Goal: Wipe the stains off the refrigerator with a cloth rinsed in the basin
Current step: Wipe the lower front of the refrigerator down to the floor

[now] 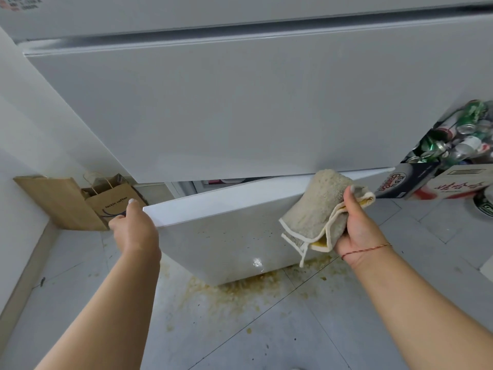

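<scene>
Head view: looks down at the lower front of a white refrigerator [240,108], both forearms reaching in.
Refrigerator: white, glossy; wide upper door closed, bottom door [229,231] swung out toward the person, left end furthest out.
Bottom door surface: speckled with small brown spots across the middle, one bright wet glint low down.
Left hand [133,225]: fingers curled over the door's top left corner, gripping the edge.
Right hand [357,225]: fingers and thumb closed round a folded cloth [312,209], thin red string on the wrist.
Cloth: beige terry, cream trim, yellow underside showing at the folds; top end lies against the door's upper edge near the right end, one corner hangs loose.
Floor [266,329]: pale grey tiles, yellowish-brown splatter under and in front of the door.
Left side: brown paper bag [112,201] with printed lettering, flat cardboard leaning beside it.
Right side: printed carton [405,182], heap of crushed cans [461,137] above it.
</scene>
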{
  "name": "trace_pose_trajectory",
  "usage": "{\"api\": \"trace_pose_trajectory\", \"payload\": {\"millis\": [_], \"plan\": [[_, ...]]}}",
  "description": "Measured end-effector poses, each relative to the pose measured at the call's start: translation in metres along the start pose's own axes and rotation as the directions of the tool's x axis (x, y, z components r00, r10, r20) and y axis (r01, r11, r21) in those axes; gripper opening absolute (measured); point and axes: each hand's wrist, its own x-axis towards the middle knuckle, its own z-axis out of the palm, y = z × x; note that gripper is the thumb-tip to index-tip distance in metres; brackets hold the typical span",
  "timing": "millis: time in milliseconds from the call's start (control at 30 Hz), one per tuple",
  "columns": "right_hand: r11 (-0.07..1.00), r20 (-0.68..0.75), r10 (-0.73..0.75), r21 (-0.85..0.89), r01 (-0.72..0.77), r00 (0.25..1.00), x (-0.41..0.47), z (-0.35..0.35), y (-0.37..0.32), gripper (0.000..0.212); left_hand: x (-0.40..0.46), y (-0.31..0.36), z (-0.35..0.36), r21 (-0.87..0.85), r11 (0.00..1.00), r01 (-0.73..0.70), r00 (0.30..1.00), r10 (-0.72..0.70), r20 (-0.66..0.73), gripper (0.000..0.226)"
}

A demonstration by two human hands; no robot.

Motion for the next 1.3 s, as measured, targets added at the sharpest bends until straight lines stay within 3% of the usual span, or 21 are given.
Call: {"api": "trace_pose_trajectory", "payload": {"millis": [100,233,300,467,633,767,867,1000,1100,1167,1233,1300], "plan": [[0.998,-0.008,0.002,0.058,-0.002,1.000,-0.003,-0.002,0.003,0.041,0.013,0.009,0.004,-0.024,1.000,-0.009,1.000,0.009,0.007,0.056],[0.992,-0.053,-0.049,0.113,0.055,0.997,-0.002,-0.007,0.005,0.046,0.035,0.019,0.012,-0.011,0.992,0.124,0.987,-0.124,-0.103,0.065],[0.986,-0.108,-0.104,0.119,0.117,0.989,0.000,-0.011,0.003,0.046,0.037,0.017,0.017,-0.034,0.989,0.141,0.988,-0.143,-0.065,0.066],[0.960,-0.191,-0.210,0.145,0.239,0.959,0.004,-0.016,0.005,0.042,0.043,0.013,0.020,-0.159,0.985,0.068,0.996,-0.057,0.075,0.066],[0.946,-0.256,-0.243,0.149,0.286,0.936,0.007,-0.016,0.019,0.041,0.053,0.016,0.032,-0.330,0.944,0.010,0.971,0.070,0.228,0.042],[0.949,-0.262,-0.244,0.135,0.286,0.934,0.004,-0.007,0.029,0.037,0.043,0.003,0.040,-0.281,0.955,-0.098,0.978,0.145,0.153,0.053],[0.943,-0.313,-0.257,0.124,0.307,0.914,0.001,-0.006,0.036,0.037,0.018,-0.019,0.038,-0.235,0.965,-0.115,0.976,0.154,0.154,0.046],[0.911,-0.366,-0.318,0.135,0.389,0.874,-0.003,-0.013,0.043,0.032,-0.020,-0.048,0.037,-0.206,0.973,-0.101,0.919,0.171,0.354,0.016],[0.837,-0.397,-0.424,0.172,0.520,0.814,0.005,-0.017,0.044,0.030,-0.026,-0.066,0.044,-0.191,0.979,-0.073,0.849,0.162,0.504,0.009],[0.776,-0.387,-0.531,0.135,0.616,0.754,0.019,-0.015,0.047,0.028,-0.023,-0.078,0.052,-0.166,0.977,-0.132,0.787,0.205,0.582,0.009],[0.728,-0.282,-0.654,0.016,0.686,0.702,0.043,-0.010,0.057,0.035,-0.020,-0.089,0.061,-0.160,0.962,-0.219,0.736,0.271,0.621,0.014],[0.662,-0.072,-0.748,-0.143,0.735,0.660,0.067,-0.004,0.075,0.067,-0.014,-0.098,0.070,-0.176,0.936,-0.304,0.694,0.345,0.632,0.016]]}}
